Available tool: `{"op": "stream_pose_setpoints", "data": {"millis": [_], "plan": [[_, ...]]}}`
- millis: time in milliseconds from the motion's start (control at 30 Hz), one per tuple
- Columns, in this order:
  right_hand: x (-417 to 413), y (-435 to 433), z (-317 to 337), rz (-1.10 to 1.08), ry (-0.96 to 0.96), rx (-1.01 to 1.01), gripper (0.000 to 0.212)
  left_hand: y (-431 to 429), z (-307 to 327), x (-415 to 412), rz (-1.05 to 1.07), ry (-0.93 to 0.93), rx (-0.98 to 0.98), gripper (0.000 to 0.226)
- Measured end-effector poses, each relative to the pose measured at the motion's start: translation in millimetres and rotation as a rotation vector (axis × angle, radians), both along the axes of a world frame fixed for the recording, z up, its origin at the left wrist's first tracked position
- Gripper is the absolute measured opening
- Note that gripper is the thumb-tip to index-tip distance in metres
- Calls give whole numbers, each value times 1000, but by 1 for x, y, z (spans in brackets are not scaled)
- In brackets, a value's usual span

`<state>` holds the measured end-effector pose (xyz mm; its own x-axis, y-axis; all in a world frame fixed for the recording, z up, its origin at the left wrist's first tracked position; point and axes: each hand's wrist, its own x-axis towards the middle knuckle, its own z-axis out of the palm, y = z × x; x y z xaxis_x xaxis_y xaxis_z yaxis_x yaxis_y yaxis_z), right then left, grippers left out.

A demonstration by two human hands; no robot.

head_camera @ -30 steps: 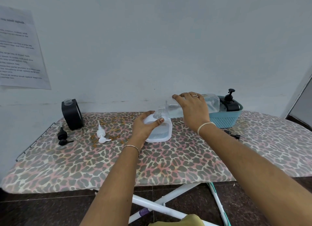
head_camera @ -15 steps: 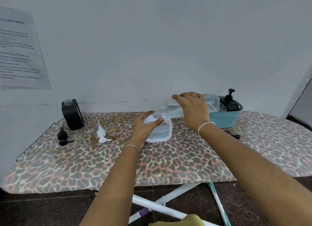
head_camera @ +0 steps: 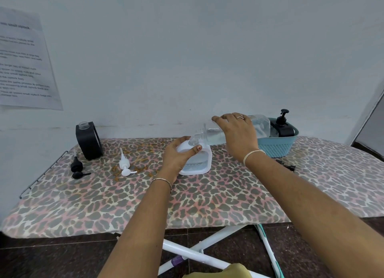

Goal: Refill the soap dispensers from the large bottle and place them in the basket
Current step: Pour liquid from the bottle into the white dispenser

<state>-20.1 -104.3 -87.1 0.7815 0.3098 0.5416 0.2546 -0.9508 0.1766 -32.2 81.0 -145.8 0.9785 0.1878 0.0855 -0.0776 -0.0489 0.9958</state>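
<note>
Tipping large bottle (head_camera: 209, 133) in right hand (head_camera: 236, 135); left hand (head_camera: 178, 154) fingers clamped on white dispenser (head_camera: 204, 160).

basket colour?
Light blue woven-look plastic basket, at the board's far right in the head view.

A plain room in what looks like a home, used as a makeshift work spot: an ironing board (head_camera: 207, 198) with a leopard-print cover stands on folding white legs (head_camera: 199, 248) against a bare pale wall (head_camera: 187, 49), a printed instruction sheet (head_camera: 22, 63) taped up, dark stone floor (head_camera: 52, 257) below.
</note>
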Motion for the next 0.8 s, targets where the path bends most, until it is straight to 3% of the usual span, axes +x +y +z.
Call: {"op": "stream_pose_setpoints", "data": {"millis": [800], "plan": [[0,0,-1,1,-6,-1,69,1,-2,2,9,7,17,50]]}}
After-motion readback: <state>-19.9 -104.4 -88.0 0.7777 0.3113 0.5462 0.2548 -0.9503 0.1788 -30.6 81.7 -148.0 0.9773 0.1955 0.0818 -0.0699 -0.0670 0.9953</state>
